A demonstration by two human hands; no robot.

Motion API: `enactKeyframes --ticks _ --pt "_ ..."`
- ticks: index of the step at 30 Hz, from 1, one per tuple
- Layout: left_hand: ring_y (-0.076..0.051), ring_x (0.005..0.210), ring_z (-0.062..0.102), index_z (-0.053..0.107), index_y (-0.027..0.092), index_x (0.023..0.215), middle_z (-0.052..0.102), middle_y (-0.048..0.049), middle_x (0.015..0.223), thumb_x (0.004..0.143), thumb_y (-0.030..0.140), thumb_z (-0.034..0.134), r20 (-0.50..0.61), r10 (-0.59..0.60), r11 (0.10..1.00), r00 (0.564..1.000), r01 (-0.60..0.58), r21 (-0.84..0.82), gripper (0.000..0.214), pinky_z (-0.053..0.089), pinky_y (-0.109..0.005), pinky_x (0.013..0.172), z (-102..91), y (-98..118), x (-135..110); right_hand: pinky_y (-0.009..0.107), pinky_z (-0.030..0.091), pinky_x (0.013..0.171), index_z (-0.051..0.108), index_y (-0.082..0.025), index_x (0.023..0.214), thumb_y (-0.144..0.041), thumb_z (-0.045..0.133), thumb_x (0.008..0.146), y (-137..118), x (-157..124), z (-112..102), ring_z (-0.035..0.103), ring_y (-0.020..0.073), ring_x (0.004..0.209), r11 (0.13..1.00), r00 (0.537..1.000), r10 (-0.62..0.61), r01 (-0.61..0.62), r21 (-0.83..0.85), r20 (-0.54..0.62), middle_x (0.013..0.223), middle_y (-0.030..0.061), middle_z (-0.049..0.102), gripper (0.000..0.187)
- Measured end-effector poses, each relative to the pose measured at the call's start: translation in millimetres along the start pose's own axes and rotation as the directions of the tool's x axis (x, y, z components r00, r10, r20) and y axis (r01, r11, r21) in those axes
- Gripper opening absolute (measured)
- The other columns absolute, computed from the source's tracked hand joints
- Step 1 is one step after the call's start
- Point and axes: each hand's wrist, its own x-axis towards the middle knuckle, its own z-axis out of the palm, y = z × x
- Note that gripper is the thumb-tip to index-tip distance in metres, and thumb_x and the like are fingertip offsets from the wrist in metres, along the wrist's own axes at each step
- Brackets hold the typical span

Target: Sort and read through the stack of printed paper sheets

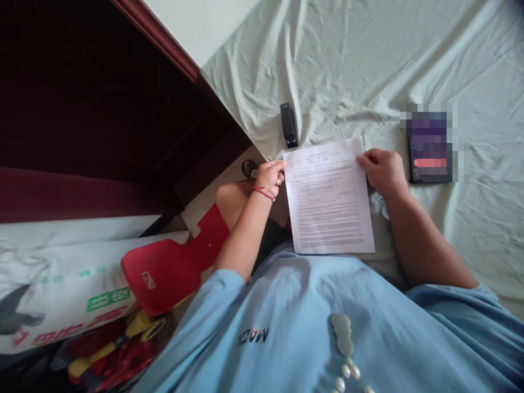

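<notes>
A white printed sheet of paper is held up in front of my blue shirt, its text facing me. My left hand, with a red string bracelet at the wrist, pinches the sheet's upper left edge. On the other side, my right hand grips the upper right edge between thumb and fingers. Whether more sheets lie behind the front one, I cannot tell. Just beyond the paper's top left corner, a black stapler lies on the pale green cloth.
To the right of my right hand, a phone with a blurred screen lies on the wrinkled pale green sheet. Dark wooden furniture stands at the left. Below it are a red plastic seat and a white printed sack.
</notes>
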Motion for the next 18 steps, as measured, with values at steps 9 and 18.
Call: enactKeyframes --ticks 9,18 --pt "-0.001 0.034 0.034 0.062 0.012 0.067 0.051 0.006 0.054 0.091 0.003 0.062 0.011 0.005 1.0 1.0 -0.005 -0.015 0.025 0.016 -0.017 0.036 -1.5 -4.2 2.2 0.035 0.038 0.061 0.069 -0.025 0.073 -0.036 0.068 0.09 -3.7 -2.9 -2.2 0.056 0.0196 0.065 1.0 1.0 0.004 -0.004 0.017 0.0 0.063 0.0008 0.06 0.02" --pt "0.0 0.037 0.036 0.062 0.015 0.069 0.052 0.0067 0.058 0.077 0.009 0.078 -0.031 -0.017 0.999 0.999 0.018 0.039 0.018 0.018 -0.016 0.037 -2.4 -5.0 3.4 0.035 0.038 0.062 0.072 -0.025 0.078 -0.033 0.067 0.092 -2.7 -4.9 -1.2 0.057 0.0193 0.067 0.999 1.0 0.002 -0.002 0.043 -0.011 0.067 0.0012 0.062 0.017"
